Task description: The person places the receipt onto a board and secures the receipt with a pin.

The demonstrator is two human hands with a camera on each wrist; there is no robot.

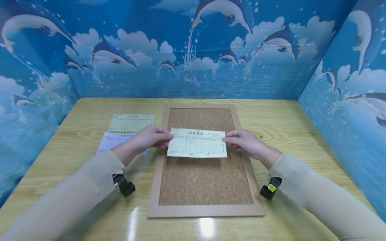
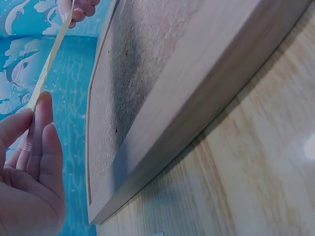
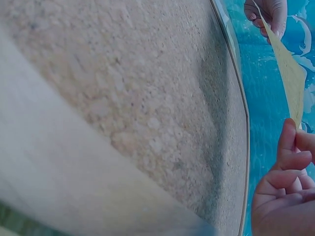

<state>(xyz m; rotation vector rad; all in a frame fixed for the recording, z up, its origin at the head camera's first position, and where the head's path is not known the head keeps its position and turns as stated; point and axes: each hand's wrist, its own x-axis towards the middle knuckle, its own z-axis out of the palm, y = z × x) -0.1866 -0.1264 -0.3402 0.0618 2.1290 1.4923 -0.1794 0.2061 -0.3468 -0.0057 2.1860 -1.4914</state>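
A pale yellow printed form slip point(image 1: 197, 144) is stretched flat between both hands above a cork board point(image 1: 206, 184) with a wooden frame. My left hand point(image 1: 155, 136) pinches its left edge between thumb and fingers. On the opposite edge, my right hand point(image 1: 244, 142) pinches it the same way. Both wrist views show the slip point(image 3: 290, 73) nearly edge-on, raised off the cork, with its shadow on the board. In the left wrist view the left hand point(image 2: 34, 167) is beside the board's frame.
Left of the board, a greenish printed form point(image 1: 131, 123) lies on the wooden table point(image 1: 301, 134). Just in front of it is a white form point(image 1: 110, 142), partly covered by the left forearm. A dolphin-print curtain point(image 1: 187, 80) rises behind and at both sides.
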